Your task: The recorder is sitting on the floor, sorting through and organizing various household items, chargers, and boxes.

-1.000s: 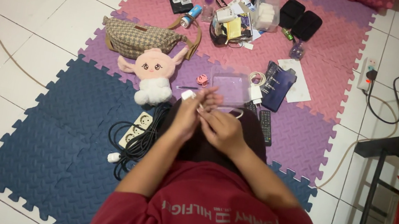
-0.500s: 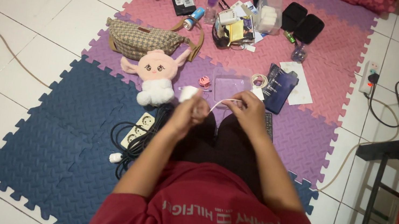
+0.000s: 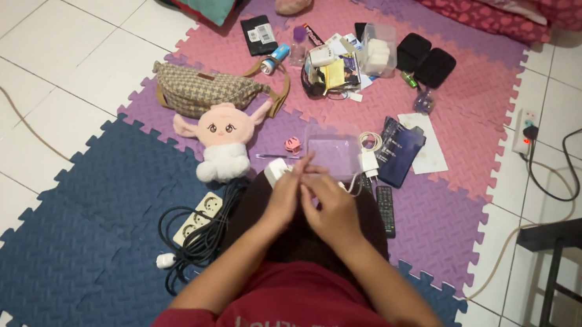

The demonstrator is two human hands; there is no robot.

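I sit on foam floor mats with both hands together over my lap. My left hand holds a small white charger block by its thin white cable. My right hand presses against the left, pinching that same cable; the cable itself is mostly hidden between the fingers. A clear plastic box lies just beyond the hands on the purple mat.
A pink plush bunny and checked waist bag lie to the left. A white power strip with coiled black cable sits by my left knee. A remote, dark pouch and several small items lie ahead. Black metal frame at right.
My hands, half a second ago apart with the cable stretched between them, have come back together over my lap. The camera has tilted up, showing more of the pillows at the top.
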